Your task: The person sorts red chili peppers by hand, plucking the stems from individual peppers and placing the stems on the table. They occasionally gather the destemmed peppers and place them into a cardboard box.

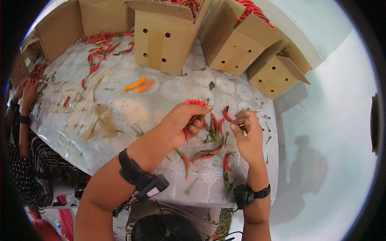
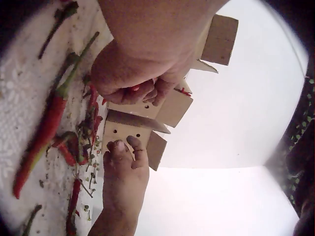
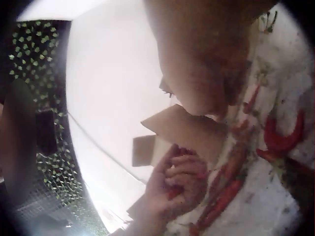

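Observation:
My left hand (image 1: 183, 120) holds several red chillies (image 1: 195, 102) in its curled fingers, above loose chillies on the table. In the right wrist view this left hand (image 3: 177, 189) shows red between its fingers. To its right is my right hand (image 1: 248, 134), fingers loosely bent, with nothing visible in them; a dark-tipped red chilli (image 1: 227, 114) is just left of its fingertips. The left wrist view shows the right hand (image 2: 125, 172) with thumb and fingers apart. Below the hands lie mottled red-green chillies (image 1: 207, 154) and a long chilli (image 1: 184, 161).
Cardboard boxes (image 1: 161, 44) stand along the back, some with red chillies on top. Two orange chillies (image 1: 134, 85) and a red pile (image 1: 100, 52) lie farther left. Green stems (image 1: 269, 139) are scattered at the right edge. Another person's hands (image 1: 29, 94) are at the far left.

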`<state>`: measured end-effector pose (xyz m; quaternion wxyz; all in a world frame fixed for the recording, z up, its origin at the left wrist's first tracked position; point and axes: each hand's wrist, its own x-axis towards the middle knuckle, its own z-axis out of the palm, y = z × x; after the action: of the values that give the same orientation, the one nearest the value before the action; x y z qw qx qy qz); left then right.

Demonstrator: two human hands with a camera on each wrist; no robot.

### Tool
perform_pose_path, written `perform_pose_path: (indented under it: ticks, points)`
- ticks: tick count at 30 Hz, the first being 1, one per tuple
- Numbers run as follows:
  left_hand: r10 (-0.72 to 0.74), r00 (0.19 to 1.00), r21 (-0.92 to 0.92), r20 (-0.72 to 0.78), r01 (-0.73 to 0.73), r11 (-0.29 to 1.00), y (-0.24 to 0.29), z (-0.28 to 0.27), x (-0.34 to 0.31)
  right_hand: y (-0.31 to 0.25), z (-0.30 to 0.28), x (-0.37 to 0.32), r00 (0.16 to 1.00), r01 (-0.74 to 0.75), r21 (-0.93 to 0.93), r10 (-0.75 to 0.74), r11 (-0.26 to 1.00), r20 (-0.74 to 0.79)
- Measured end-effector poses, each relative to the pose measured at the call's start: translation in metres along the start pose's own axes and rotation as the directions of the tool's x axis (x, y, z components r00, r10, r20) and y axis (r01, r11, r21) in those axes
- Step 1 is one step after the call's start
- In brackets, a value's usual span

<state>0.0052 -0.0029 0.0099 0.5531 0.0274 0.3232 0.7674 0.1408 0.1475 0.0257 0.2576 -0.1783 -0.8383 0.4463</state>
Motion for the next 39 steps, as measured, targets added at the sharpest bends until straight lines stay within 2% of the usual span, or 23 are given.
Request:
perform_pose_path:
  ticks: [3, 6, 9, 15, 18, 20, 21, 24, 27, 32, 36, 39]
  points:
    - [-0.002, 1.0, 0.0, 0.002, 0.002, 1.0, 0.0, 0.001, 0.0, 0.012, -0.003, 0.005, 0.996, 0.079, -0.175, -0.084, 0.981, -0.02]
    - [-0.003, 1.0, 0.001, 0.002, 0.003, 1.0, -0.001, 0.002, 0.0, 0.015, 0.001, 0.004, 0.965, 0.251, -0.483, -0.256, 0.839, 0.058]
    - [0.002, 1.0, 0.002, 0.003, -0.002, 1.0, -0.001, 0.002, -0.001, 0.011, -0.002, 0.002, 0.98, 0.142, -0.475, -0.055, 0.869, 0.192]
    - [-0.011, 1.0, -0.008, -0.014, 0.011, 1.0, -0.001, 0.003, -0.002, 0.016, -0.001, 0.002, 0.956, 0.27, -0.523, -0.158, 0.808, 0.249]
    - [-0.022, 1.0, -0.019, -0.017, 0.022, 1.0, -0.001, 0.003, 0.0, 0.018, 0.001, 0.002, 0.962, 0.267, -0.477, -0.202, 0.837, 0.185]
    - [-0.023, 0.997, -0.008, -0.067, 0.023, 1.0, 0.0, 0.008, -0.003, 0.008, 0.001, 0.0, 0.991, 0.082, -0.27, -0.049, 0.959, 0.127]
    - [-0.026, 0.999, -0.013, -0.047, 0.025, 1.0, 0.0, 0.007, -0.002, 0.004, 0.001, 0.0, 0.993, -0.015, -0.156, 0.033, 0.988, 0.113]
    - [-0.018, 1.0, -0.001, -0.013, 0.018, 1.0, -0.001, 0.005, 0.0, 0.004, -0.002, -0.001, 0.977, -0.104, 0.182, 0.067, 0.978, 0.202]
    - [0.002, 1.0, 0.063, -0.008, -0.001, 0.998, -0.003, 0.009, -0.004, 0.002, -0.001, -0.002, 0.968, -0.072, 0.252, 0.007, 0.965, 0.251]
    - [-0.029, 0.999, 0.139, 0.018, 0.026, 0.99, -0.009, 0.011, -0.004, -0.002, 0.002, -0.006, 0.955, -0.04, 0.261, -0.04, 0.964, 0.293]
    - [-0.028, 0.995, 0.159, 0.098, 0.012, 0.987, -0.01, 0.007, -0.002, -0.006, 0.005, -0.007, 0.942, -0.023, 0.276, -0.071, 0.961, 0.327]
    - [-0.014, 0.997, 0.116, 0.081, 0.005, 0.993, -0.006, 0.012, -0.006, 0.002, 0.004, -0.006, 0.977, -0.003, 0.2, -0.039, 0.98, 0.208]
